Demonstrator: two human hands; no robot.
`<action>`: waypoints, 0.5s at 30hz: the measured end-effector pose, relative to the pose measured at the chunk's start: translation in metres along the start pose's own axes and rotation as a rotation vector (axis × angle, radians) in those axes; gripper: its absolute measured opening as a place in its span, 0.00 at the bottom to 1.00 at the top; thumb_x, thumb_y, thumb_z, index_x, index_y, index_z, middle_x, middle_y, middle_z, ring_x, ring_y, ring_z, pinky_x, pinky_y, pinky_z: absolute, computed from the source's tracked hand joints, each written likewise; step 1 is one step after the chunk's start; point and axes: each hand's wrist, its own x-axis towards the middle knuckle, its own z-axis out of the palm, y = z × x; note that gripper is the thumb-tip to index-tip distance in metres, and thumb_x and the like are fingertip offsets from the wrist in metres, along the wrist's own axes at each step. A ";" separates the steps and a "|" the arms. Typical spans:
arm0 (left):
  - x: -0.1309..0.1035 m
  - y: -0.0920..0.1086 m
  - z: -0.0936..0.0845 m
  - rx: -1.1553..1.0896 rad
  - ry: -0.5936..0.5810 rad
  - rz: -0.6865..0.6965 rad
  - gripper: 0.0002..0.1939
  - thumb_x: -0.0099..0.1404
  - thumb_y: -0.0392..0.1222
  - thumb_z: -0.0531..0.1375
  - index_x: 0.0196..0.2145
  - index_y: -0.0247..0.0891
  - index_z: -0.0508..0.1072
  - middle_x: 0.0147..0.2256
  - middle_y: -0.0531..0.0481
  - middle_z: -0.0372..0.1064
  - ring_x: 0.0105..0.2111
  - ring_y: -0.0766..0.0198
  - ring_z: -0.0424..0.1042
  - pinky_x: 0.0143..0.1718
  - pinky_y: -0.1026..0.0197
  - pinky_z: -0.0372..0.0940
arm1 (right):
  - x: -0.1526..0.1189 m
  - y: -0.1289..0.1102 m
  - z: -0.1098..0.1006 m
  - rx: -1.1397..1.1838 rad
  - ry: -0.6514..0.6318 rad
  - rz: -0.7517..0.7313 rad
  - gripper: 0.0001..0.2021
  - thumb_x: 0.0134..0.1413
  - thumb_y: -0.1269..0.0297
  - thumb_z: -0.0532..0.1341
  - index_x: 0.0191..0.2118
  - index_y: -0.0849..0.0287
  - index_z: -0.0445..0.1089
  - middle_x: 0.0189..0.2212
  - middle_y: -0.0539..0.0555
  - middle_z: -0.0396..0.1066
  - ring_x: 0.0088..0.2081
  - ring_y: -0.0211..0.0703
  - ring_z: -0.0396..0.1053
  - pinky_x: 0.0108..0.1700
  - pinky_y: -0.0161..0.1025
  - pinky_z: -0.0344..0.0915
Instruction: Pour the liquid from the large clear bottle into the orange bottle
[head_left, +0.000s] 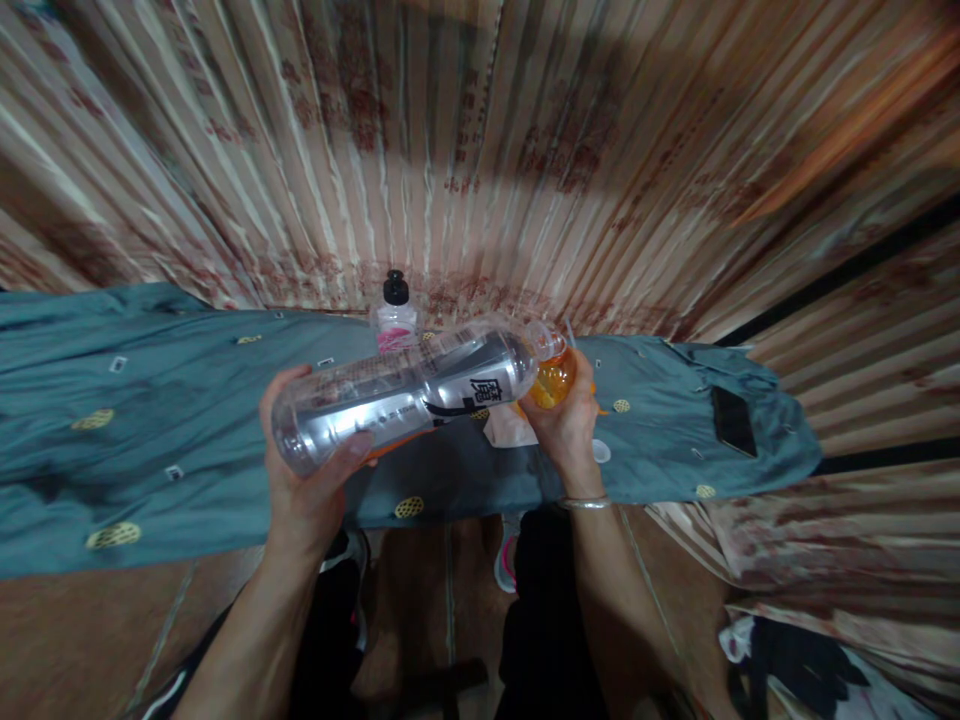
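My left hand (311, 470) is wrapped round the base of a large clear plastic bottle (405, 395) with a silver label and black characters. The bottle is tilted almost flat, its neck pointing right. At the mouth end, my right hand (566, 420) grips a small orange see-through container (553, 382). The bottle's neck meets or overlaps the container's top; whether they touch, I cannot tell. White tissue (510, 427) lies beneath, by the right hand. A small white round piece (601, 451) rests beside my right wrist, which wears a bangle.
Behind the big bottle stands a small clear bottle (395, 318) with a black cap and pink label. A black phone (733, 421) lies at the right on the green cloth-covered table (217, 400). Pleated curtains (465, 150) hang along the far side.
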 end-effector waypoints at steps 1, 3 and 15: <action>0.000 0.000 0.000 -0.002 0.002 -0.002 0.44 0.37 0.47 0.83 0.53 0.52 0.77 0.44 0.50 0.71 0.35 0.60 0.73 0.14 0.65 0.72 | 0.000 0.000 0.000 -0.003 0.000 -0.002 0.40 0.45 0.58 0.73 0.64 0.61 0.63 0.55 0.67 0.79 0.51 0.60 0.81 0.52 0.55 0.80; 0.000 0.001 0.001 -0.002 0.004 -0.005 0.44 0.37 0.47 0.83 0.53 0.52 0.77 0.44 0.50 0.71 0.36 0.59 0.73 0.13 0.65 0.71 | 0.000 0.001 0.000 -0.012 0.001 -0.012 0.40 0.46 0.58 0.72 0.65 0.60 0.62 0.55 0.67 0.78 0.52 0.59 0.81 0.53 0.54 0.80; -0.001 -0.001 -0.001 0.030 -0.012 0.015 0.44 0.38 0.48 0.83 0.55 0.52 0.76 0.45 0.50 0.70 0.39 0.59 0.73 0.19 0.69 0.72 | 0.001 -0.001 0.000 0.004 -0.018 -0.002 0.38 0.47 0.56 0.71 0.63 0.59 0.62 0.54 0.65 0.79 0.50 0.58 0.81 0.51 0.52 0.79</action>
